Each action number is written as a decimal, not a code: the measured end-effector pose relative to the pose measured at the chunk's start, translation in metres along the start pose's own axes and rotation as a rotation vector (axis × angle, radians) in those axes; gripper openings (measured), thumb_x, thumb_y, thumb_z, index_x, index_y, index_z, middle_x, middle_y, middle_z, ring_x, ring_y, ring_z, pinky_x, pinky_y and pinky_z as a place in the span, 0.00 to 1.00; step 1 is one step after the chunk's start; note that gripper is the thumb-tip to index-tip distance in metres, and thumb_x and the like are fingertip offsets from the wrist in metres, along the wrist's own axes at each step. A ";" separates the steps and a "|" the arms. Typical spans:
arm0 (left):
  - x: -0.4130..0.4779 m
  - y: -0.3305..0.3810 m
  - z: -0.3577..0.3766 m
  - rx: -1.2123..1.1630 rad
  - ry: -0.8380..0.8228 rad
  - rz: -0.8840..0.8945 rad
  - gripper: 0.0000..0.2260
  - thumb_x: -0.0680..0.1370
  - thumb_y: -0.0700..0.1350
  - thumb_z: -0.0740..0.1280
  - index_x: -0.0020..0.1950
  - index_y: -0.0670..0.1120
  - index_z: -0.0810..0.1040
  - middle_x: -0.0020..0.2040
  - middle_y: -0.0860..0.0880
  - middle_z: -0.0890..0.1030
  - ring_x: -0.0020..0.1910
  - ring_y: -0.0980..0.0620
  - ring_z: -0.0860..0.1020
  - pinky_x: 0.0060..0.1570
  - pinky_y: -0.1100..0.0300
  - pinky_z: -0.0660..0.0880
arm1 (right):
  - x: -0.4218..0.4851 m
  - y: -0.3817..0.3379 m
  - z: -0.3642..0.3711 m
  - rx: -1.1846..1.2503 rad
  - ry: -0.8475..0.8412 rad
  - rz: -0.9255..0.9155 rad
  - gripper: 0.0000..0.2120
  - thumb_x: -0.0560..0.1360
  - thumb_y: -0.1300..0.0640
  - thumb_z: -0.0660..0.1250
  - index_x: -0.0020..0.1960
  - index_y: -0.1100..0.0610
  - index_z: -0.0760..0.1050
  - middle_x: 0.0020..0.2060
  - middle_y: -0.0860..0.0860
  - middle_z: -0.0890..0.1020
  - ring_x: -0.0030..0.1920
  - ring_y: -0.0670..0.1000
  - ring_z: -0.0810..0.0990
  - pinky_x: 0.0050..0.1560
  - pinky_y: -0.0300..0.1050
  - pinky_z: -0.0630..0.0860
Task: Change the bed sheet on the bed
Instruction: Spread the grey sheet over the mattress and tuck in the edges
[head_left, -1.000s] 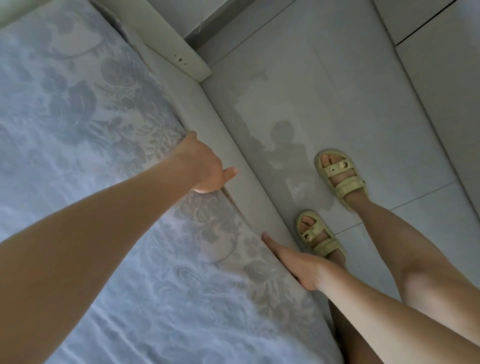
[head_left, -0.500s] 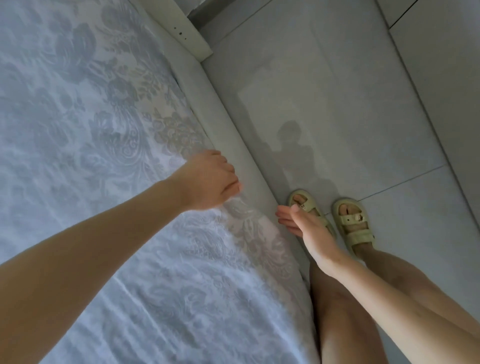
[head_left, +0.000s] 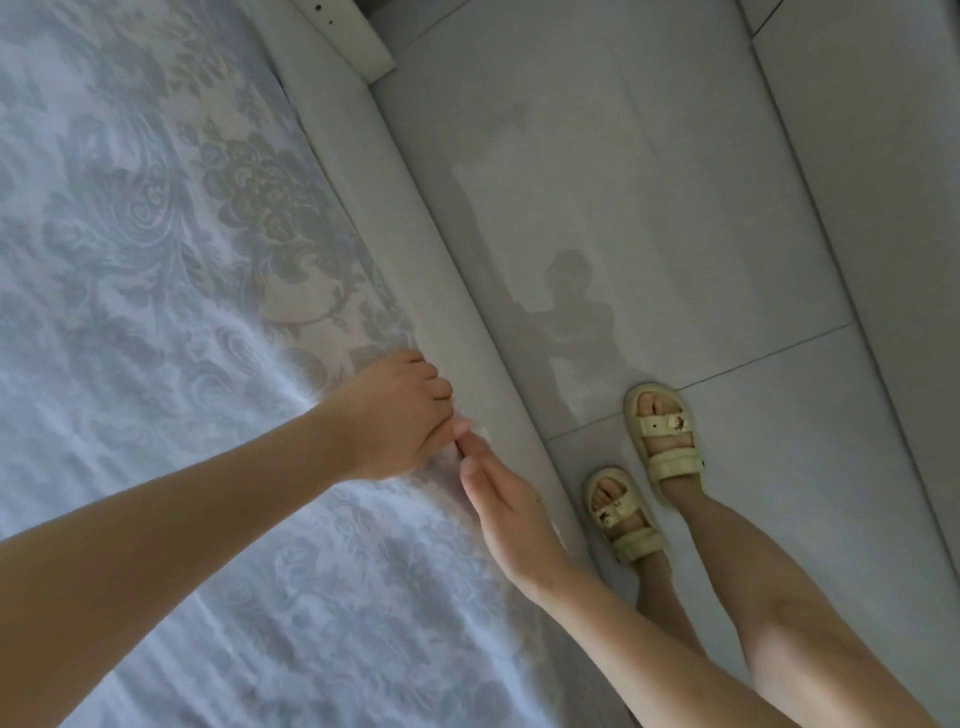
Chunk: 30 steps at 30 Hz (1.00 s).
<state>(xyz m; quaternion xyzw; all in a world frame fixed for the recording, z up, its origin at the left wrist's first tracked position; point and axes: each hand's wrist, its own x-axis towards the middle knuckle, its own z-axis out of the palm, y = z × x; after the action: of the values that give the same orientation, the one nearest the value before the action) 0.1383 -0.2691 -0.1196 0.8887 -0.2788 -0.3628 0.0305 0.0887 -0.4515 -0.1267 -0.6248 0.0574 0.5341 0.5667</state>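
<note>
While the left hand (head_left: 395, 415) pinches the edge of the sheet (head_left: 156, 270) at the rail (head_left: 441, 291), the right hand (head_left: 511, 514) lies flat-fingered beside it, holding nothing. Sheet covers the bed (head_left: 332, 104); keep the edge taut and tuck with straight fingers.

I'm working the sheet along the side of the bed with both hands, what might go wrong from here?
The left hand grips only a small bit of the sheet at its edge; a hard pull may slip it free. The right hand lies with straight fingers at that edge beside the frame, so they may get pinched there. The sandals stand on a glossy floor; leaning in while pulling might make a foot slide.
</note>
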 end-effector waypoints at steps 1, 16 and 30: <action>0.000 0.001 -0.001 0.026 -0.025 0.014 0.29 0.79 0.55 0.41 0.45 0.51 0.82 0.42 0.55 0.80 0.45 0.51 0.76 0.58 0.56 0.68 | -0.001 0.002 0.001 -0.011 0.013 -0.025 0.17 0.83 0.53 0.51 0.71 0.43 0.62 0.68 0.35 0.66 0.66 0.29 0.62 0.66 0.24 0.55; 0.023 0.030 -0.019 0.344 -0.252 -0.052 0.20 0.82 0.51 0.45 0.50 0.48 0.75 0.49 0.52 0.77 0.50 0.50 0.72 0.44 0.53 0.63 | -0.002 0.013 0.009 0.156 0.061 0.008 0.18 0.80 0.46 0.51 0.62 0.45 0.76 0.57 0.40 0.80 0.60 0.40 0.75 0.66 0.44 0.67; 0.011 -0.011 -0.003 0.180 0.149 -0.144 0.33 0.74 0.54 0.39 0.43 0.43 0.83 0.40 0.47 0.80 0.43 0.45 0.78 0.56 0.51 0.71 | -0.001 0.020 -0.004 0.556 0.283 0.141 0.14 0.82 0.58 0.53 0.60 0.57 0.76 0.55 0.52 0.81 0.55 0.46 0.79 0.55 0.35 0.74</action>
<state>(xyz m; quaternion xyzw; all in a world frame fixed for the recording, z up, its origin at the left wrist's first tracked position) 0.1518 -0.2661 -0.1267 0.9300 -0.2428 -0.2706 -0.0547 0.0771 -0.4620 -0.1395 -0.5083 0.3226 0.4439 0.6637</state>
